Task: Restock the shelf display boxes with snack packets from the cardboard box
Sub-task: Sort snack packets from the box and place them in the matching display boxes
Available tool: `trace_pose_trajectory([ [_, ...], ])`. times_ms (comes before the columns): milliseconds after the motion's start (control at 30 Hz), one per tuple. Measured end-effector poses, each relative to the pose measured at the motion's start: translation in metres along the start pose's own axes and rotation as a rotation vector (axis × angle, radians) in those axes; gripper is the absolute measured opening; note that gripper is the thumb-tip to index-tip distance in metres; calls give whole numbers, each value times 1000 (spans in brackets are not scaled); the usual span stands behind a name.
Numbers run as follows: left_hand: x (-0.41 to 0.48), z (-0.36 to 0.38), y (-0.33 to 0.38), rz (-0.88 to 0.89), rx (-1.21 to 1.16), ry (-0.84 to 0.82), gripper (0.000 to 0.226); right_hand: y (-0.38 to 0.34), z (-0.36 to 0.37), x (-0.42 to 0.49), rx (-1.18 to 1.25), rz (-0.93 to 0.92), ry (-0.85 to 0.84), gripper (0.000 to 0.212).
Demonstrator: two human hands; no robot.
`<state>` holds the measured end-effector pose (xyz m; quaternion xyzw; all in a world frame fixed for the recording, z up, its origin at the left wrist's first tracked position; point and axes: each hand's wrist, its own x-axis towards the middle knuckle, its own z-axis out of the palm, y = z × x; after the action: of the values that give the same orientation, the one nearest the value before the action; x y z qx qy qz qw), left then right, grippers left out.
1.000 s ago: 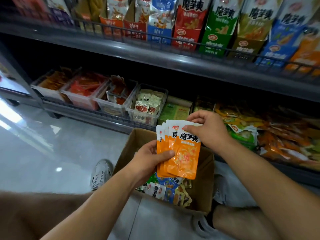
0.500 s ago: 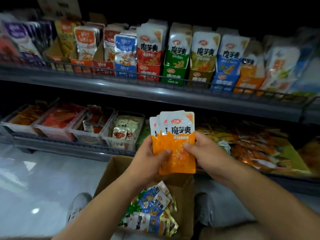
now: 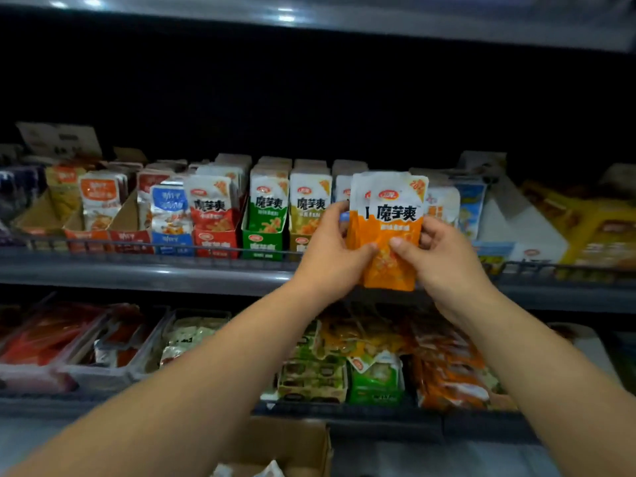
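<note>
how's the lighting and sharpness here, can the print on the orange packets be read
Head view: dim, the recess above the display boxes nearly black, with glare spots on the top shelf edge. Head view: large print on the orange packets is legible. Head view: the lower trays look soft.

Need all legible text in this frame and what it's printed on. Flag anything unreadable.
"魔芋爽": front of the orange packets, held by the left hand and right hand.
"魔芋爽": red packet, green packet and yellow packet on the shelf.
Too blurred or small: the oval logos and small print on these packets, the blue packet, the display boxes fronts, and the card at upper left.
</note>
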<state>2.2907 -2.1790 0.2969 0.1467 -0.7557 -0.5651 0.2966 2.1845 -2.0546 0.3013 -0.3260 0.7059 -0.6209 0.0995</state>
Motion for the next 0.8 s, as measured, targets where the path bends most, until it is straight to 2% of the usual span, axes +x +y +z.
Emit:
trace_pose_trajectory([
  [167,60,30,14,170,302,155,64,-5,-21,52,-147,-171,155,25],
  [300,91,41,10,230,445,197,55,4,-28,78,-233,-226,194,28],
  [500,107,45,-1,287,533,224,50,23,-28,97,-378,-250,263,33],
  [700,110,49,-5,309,545,189,47,28,-30,103,-320,-241,199,23],
  [800,111,50,-8,270,526,187,44,29,-31,103,-387,-255,181,24],
])
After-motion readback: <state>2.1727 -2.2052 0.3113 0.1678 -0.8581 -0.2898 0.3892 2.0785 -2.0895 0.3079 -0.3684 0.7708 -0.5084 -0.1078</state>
